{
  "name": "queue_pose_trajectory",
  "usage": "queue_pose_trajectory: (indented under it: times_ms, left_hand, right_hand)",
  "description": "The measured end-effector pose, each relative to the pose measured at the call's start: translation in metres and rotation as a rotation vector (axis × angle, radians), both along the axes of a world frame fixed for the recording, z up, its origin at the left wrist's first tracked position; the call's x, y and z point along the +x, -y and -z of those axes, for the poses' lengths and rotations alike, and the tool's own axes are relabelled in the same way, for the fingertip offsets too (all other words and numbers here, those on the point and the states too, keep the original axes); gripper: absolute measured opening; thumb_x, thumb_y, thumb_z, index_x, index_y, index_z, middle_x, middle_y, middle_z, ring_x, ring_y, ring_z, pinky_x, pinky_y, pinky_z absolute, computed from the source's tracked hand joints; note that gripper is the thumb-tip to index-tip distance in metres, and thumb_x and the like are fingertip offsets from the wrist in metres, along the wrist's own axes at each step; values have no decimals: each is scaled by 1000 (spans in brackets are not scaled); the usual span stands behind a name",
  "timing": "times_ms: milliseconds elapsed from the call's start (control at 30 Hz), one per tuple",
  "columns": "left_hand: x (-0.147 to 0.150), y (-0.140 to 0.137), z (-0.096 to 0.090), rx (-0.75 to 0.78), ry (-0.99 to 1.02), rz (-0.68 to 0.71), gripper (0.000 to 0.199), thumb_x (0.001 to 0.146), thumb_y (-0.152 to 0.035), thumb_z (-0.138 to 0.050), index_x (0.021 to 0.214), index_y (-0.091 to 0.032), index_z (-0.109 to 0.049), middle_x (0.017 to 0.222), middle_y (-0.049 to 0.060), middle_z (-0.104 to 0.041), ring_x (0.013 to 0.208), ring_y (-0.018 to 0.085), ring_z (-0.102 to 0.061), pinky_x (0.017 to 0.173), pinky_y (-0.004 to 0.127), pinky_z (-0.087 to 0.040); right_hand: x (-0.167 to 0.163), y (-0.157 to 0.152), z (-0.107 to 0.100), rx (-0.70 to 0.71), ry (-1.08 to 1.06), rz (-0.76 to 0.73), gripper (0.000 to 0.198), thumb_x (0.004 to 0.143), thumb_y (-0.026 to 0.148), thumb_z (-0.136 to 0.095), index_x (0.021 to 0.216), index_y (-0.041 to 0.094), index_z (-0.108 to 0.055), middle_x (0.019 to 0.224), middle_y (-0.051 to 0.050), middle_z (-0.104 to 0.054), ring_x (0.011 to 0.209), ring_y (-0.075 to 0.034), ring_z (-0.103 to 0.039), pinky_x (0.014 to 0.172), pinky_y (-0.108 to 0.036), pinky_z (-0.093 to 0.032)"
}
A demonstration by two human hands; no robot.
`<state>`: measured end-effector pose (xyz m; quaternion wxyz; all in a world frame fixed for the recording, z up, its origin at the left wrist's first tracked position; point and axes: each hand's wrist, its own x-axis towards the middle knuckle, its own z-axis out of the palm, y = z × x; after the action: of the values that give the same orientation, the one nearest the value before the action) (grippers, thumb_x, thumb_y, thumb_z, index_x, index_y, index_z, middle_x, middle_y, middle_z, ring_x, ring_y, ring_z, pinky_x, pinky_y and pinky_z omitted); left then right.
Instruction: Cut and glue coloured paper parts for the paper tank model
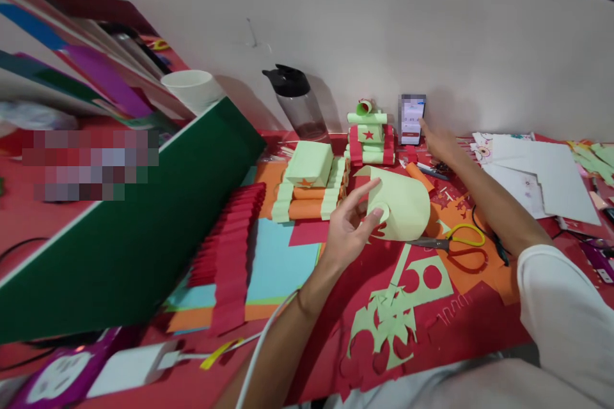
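Observation:
My left hand [354, 222] pinches a sheet of pale green paper [407, 204] between thumb and fingers. A small pale green paper disc [382, 211] shows by the thumb. The sheet has cut-outs along its lower left edge. My right hand [437, 140] reaches forward, index finger stretched out to the screen of a phone [411, 120] that leans upright against the wall. I see nothing held in that hand, and its other fingers are partly hidden. Scissors [448, 244] with yellow and red handles lie spread on the table just right of the sheet.
Cut green paper scraps [391, 313] lie in front. Behind are a green-and-orange paper model [309, 179], a red-and-green one [370, 140] and a bottle [297, 102]. A green board [144, 223] slants on the left. A white cable [263, 339] crosses my left forearm.

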<state>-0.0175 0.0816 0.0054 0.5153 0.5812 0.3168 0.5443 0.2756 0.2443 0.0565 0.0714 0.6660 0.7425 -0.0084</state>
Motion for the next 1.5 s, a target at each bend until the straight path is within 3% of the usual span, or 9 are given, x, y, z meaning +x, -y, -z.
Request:
queue_pose_trajectory:
  times_ms: [133, 300, 467, 533, 667, 733, 933, 1133, 1500]
  left_hand:
    - [-2, -2, 0, 12, 44, 76, 55, 91, -39, -79, 143, -24, -67, 130, 11, -76, 103, 25, -76, 83, 34, -64]
    - [-2, -9, -2, 41, 161, 160, 52, 82, -31, -82, 133, -26, -74, 133, 9, -76, 117, 28, -72, 84, 33, -62]
    - [1, -11, -5, -28, 201, 137, 49, 78, -27, -82, 127, -27, -77, 142, 8, -72, 130, 28, -67, 91, 33, -62]
    - [1, -12, -6, -58, 200, 136, 46, 78, -27, -83, 125, -27, -77, 143, 8, -72, 132, 28, -66, 91, 33, -62]
    - [1, -15, -5, -87, 175, 117, 44, 76, -28, -85, 120, -26, -79, 140, 9, -73, 126, 27, -70, 88, 32, -64]
    - [1, -18, -3, -85, 150, 103, 44, 75, -29, -85, 119, -26, -80, 137, 9, -75, 121, 26, -72, 86, 32, -64]
    - [0, -20, -1, 8, 10, 56, 44, 76, -37, -89, 118, -25, -80, 129, 9, -77, 111, 24, -73, 83, 29, -62]
    - [1, -18, -6, 95, -56, 50, 52, 74, -43, -93, 120, -22, -78, 124, 11, -77, 98, 21, -73, 79, 30, -62]
    - [9, -22, -19, 214, -205, -7, 53, 81, -48, -87, 127, -24, -78, 132, 11, -75, 123, 29, -69, 103, 38, -57]
  right_hand:
    - [-3, 27, -17, 156, -73, 70, 69, 112, 42, -36, 172, 12, -20, 134, -28, -70, 120, -43, -67, 102, -55, -46]
    - [-20, 114, -45, 213, -552, -160, 56, 107, 48, -49, 155, 21, -50, 118, -13, -76, 103, -30, -71, 92, -44, -53]
    - [-36, 200, -42, 392, -740, -263, 39, 101, 47, -60, 131, 23, -62, 121, -12, -72, 104, -27, -67, 84, -38, -52]
    - [-32, 217, -36, 283, -686, -231, 28, 105, 43, -53, 121, 23, -65, 102, -8, -73, 85, -22, -65, 76, -34, -48]
    - [-14, 227, -23, -266, -294, -307, 27, 96, 37, -69, 121, 27, -68, 101, -6, -75, 89, -25, -67, 71, -31, -39]
    - [-6, 227, -14, -390, -202, -305, 34, 90, 35, -75, 123, 28, -68, 108, -7, -74, 99, -28, -68, 72, -30, -38]
    - [-1, 230, 8, -360, -180, -225, 34, 92, 35, -76, 125, 28, -69, 118, -9, -68, 102, -27, -67, 72, -28, -38]
    - [3, 235, 4, -336, -91, -183, 46, 91, 25, -75, 135, 30, -65, 118, -11, -70, 106, -29, -67, 69, -29, -36]
    - [-1, 237, -3, -335, -97, -248, 29, 90, 18, -69, 118, 28, -68, 108, -8, -69, 91, -25, -65, 67, -30, -30]
